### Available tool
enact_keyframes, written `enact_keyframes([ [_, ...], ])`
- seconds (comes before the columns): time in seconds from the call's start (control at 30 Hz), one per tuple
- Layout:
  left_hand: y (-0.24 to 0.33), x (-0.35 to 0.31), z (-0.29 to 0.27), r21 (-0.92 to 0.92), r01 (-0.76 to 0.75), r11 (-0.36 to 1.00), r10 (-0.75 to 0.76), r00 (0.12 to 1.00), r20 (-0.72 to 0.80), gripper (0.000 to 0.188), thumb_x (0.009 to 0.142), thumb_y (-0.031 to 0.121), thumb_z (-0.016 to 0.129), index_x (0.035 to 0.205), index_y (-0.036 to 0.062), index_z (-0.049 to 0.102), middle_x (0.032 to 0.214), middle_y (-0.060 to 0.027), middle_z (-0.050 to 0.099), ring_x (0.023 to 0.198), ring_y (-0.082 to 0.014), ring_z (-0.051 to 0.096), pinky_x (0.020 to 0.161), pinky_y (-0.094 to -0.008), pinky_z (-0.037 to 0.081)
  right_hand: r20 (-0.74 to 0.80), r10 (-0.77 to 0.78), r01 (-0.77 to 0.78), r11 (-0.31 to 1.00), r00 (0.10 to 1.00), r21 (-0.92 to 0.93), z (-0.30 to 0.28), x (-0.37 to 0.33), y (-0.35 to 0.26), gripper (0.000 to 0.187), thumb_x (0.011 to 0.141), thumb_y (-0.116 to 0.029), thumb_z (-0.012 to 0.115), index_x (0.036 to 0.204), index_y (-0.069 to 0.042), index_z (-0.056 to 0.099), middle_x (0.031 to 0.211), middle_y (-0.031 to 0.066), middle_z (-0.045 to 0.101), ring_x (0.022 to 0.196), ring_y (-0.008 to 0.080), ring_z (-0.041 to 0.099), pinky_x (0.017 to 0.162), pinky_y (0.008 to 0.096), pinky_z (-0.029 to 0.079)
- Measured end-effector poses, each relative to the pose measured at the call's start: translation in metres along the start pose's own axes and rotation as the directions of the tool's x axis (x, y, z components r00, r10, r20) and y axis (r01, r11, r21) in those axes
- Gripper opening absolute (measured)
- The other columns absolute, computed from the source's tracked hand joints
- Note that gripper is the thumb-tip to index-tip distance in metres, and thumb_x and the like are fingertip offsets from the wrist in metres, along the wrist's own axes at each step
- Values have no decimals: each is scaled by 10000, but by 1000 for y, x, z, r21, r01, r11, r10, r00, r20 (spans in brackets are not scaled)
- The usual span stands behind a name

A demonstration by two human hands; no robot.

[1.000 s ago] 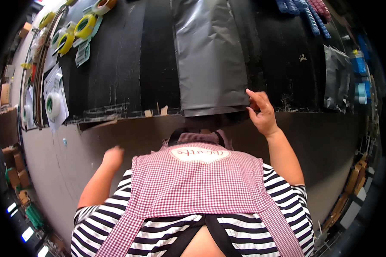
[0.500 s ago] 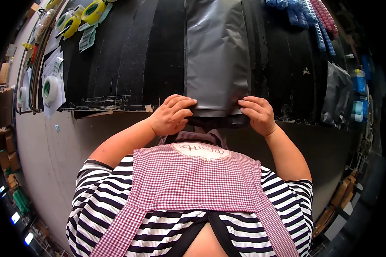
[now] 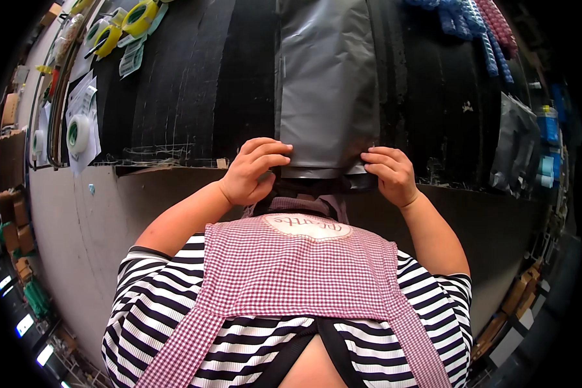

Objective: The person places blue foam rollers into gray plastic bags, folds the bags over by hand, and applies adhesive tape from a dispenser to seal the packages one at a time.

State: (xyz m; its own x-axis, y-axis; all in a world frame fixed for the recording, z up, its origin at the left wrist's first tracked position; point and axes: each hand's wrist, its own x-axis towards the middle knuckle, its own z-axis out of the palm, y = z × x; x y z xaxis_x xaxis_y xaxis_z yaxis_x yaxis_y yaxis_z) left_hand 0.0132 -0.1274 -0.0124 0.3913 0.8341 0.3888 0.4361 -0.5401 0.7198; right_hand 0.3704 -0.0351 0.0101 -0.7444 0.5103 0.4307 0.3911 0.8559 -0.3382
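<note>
A long grey plastic bag point(image 3: 326, 97) lies flat across the black table, its near end reaching the front edge in front of my apron. My left hand point(image 3: 255, 171) is at the bag's near left corner, fingertips over its edge and thumb lower down. At the near right corner my right hand point(image 3: 392, 174) grips the side with its fingers on top; its thumb is hidden. Between the hands the end of the bag shows a folded strip, with dark material just below it.
Yellow tape rolls point(image 3: 139, 18) and labels sit at the far left of the table. A white tape roll point(image 3: 78, 134) rests on papers at the left edge. Blue bubble wrap point(image 3: 456, 19) lies far right, and another grey bag point(image 3: 516, 145) hangs over the right edge.
My left hand has shifted slightly left and its thumb has moved away from the fingers. The right hand stays at its corner. The bag's near end looks a little more lifted on the right.
</note>
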Motion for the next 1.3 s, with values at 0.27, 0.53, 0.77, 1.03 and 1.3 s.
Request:
enact_keyframes([
  [0.27,-4,6,22,348,-154,925,202,973,-108,385,697,-26,701,1053,122,694,1292,-88,651,1141,-291,594,953,-404,460,2,-22,22,1000,1000,4,1,-2,0,117,756,12,715,807,-90,692,1089,35,753,1017,238,706,820,367,560],
  [0.53,8,1,34,176,-31,984,62,983,-172,186,769,-10,707,881,131,753,1064,17,760,1042,-225,665,943,-421,464,87,-36,30,997,996,69,-3,-3,0,125,745,2,716,808,-100,681,1237,26,720,1134,238,674,885,363,549],
  [0.77,11,8,54,-418,423,804,-551,795,-254,35,890,83,731,925,75,729,837,-47,727,782,-174,648,755,-288,482,246,708,-557,245,661,793,28,-9,-9,239,992,-151,685,777,-67,624,701,-79,547,705,41,488,652,209,391],
  [1.03,13,25,69,-490,490,721,-690,567,-449,247,914,115,750,949,57,512,642,38,484,580,-36,433,533,-224,358,-38,910,-665,330,412,670,53,-1,-32,397,975,-185,711,652,-51,523,586,-55,460,560,40,364,512,254,321],
  [1.3,14,30,67,34,621,783,-573,742,-348,279,807,46,685,1048,74,547,656,-91,610,618,-359,608,603,-463,456,-124,813,-809,580,569,96,48,18,-31,345,851,-231,754,635,-61,545,609,117,591,658,351,591,642,485,479],
])
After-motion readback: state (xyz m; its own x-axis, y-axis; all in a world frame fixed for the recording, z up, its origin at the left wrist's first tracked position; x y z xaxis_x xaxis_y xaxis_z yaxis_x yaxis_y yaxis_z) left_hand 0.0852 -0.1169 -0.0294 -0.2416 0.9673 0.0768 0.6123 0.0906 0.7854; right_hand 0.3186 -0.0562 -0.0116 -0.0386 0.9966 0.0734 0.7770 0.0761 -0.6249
